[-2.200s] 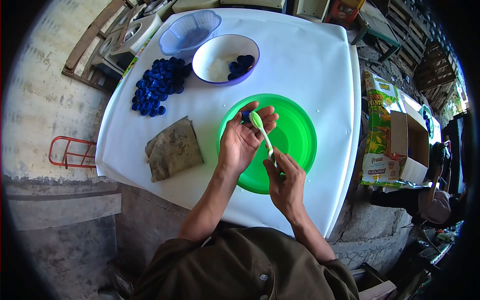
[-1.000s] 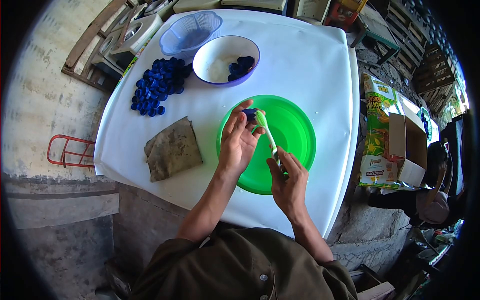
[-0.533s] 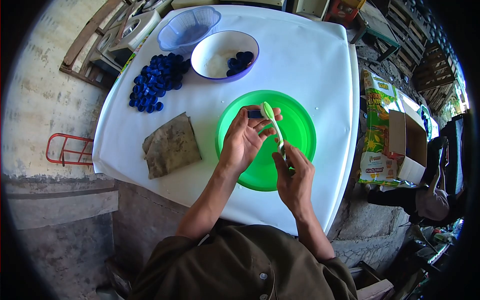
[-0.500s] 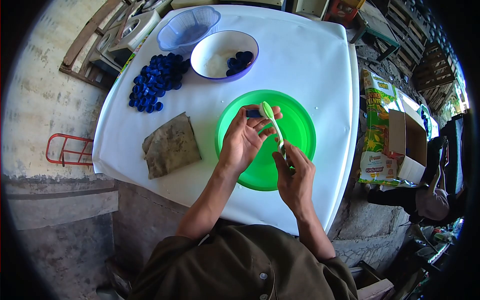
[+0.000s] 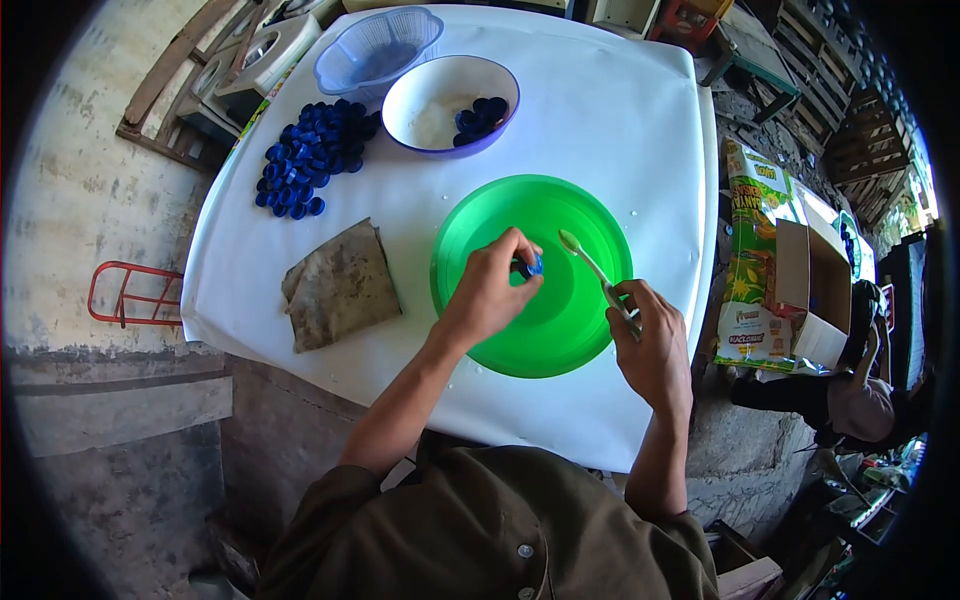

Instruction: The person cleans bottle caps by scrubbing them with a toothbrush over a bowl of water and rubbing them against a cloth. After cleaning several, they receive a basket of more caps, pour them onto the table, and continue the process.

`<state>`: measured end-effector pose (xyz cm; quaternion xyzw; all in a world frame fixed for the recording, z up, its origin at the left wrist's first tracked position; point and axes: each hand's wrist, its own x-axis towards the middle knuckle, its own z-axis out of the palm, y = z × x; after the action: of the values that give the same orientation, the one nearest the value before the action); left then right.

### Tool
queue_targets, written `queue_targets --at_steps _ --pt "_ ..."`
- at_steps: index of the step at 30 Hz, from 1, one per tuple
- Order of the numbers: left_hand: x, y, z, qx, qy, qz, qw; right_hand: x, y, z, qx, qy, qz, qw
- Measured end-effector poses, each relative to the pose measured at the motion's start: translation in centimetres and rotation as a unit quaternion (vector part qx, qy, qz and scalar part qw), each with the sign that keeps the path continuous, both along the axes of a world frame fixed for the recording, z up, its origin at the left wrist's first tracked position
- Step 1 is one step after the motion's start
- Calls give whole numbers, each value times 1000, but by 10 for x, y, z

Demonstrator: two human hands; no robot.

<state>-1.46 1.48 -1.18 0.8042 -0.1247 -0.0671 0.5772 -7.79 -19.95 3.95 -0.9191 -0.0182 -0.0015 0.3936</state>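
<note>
My left hand [image 5: 490, 285] pinches a small blue bottle cap [image 5: 531, 266] low over the middle of the green basin [image 5: 520, 210]. My right hand [image 5: 652, 340] grips the handle of a light green toothbrush [image 5: 590, 262] at the basin's right rim, with the brush head raised up and left, clear of the cap. Both hands are apart now.
A pile of blue caps [image 5: 315, 155] lies at the far left of the white table [image 5: 620, 120]. Behind it stand a white bowl [image 5: 440, 105] holding several caps and an empty blue basket [image 5: 375, 48]. A dirty cloth [image 5: 338, 285] lies left. A cardboard box [image 5: 800, 280] stands right, beside a seated person [image 5: 865, 395].
The hands have parted: my left hand turned palm down and lowered the cap into the basin, while my right hand drew the toothbrush away to the right.
</note>
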Motion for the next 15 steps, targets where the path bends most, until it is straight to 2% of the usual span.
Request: queue_targets --at_steps 4,8,11,15 --pt "-1 -5 5 165 -15 -44 985 6 2 1 -77 22 9 997" --pt "-3 -3 -7 218 -51 -89 971 11 7 -7 -168 -53 34 984" --pt "-7 2 -22 295 -179 -102 933 18 14 -7 -185 -52 48 980" --pt "-9 -2 -24 265 -103 -101 953 29 24 -13 -201 -51 73 976"
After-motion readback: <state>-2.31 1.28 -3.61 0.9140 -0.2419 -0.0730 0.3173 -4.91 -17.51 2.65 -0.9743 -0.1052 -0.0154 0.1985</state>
